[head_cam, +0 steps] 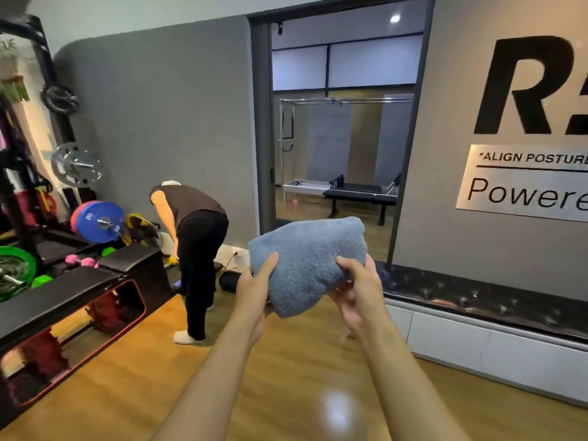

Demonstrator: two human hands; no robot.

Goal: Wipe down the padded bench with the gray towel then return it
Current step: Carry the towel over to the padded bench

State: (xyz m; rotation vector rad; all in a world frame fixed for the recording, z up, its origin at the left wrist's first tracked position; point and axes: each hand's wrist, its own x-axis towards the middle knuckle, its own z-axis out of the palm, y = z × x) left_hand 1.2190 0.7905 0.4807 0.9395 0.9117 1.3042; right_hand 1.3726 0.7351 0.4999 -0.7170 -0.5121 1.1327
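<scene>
Both hands, left hand [256, 286] and right hand [358, 289], pinched the folded towel [307, 261] by its lower edges. It looked soft and light; the bench [477, 300] lay right of the grip.

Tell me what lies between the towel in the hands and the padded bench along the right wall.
Nothing: in the head view only the right hand and bare wooden floor separate the gray towel from the padded bench.

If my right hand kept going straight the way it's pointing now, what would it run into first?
The right hand already grips the gray towel, so that comes first. Beyond it, the line probably runs toward the near end of the padded bench by the doorway, though depth is unclear.
</scene>
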